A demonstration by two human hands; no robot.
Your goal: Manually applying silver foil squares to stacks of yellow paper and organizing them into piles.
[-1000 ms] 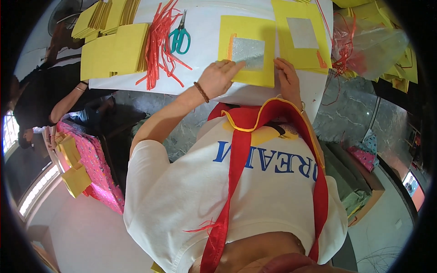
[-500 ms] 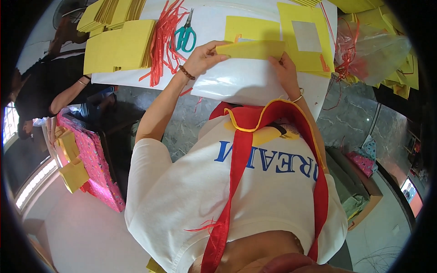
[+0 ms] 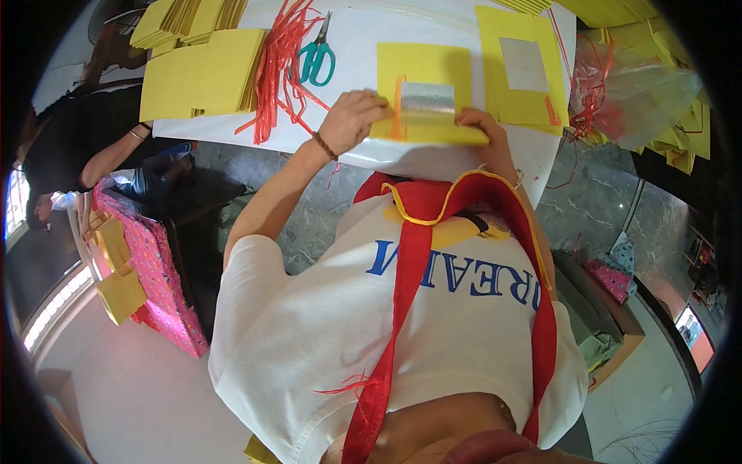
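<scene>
A yellow paper sheet (image 3: 425, 62) lies before me on the white-covered table, with a silver foil patch (image 3: 429, 100) and an orange strip (image 3: 398, 112) on it. Its near part bends at the table's front edge. My left hand (image 3: 354, 122) is closed on the sheet's left edge, fingers curled. At the right edge my right hand (image 3: 483, 127) grips the paper near its lower corner, thumb side partly hidden. A similar yellow sheet (image 3: 495, 69) with a pale patch and orange mark rests to the right.
Green-handled scissors (image 3: 316, 63) and a bundle of red plastic strips (image 3: 277, 77) lie left of the sheet. Stacks of yellow paper (image 3: 193, 73) stand farther left. A clear plastic bag (image 3: 641, 93) sits at the right. Another person (image 3: 85, 143) in black is at the left.
The sheet's near flap, earlier raised over the foil, has come down toward me, baring the foil patch and orange strip. Both hands have moved slightly nearer.
</scene>
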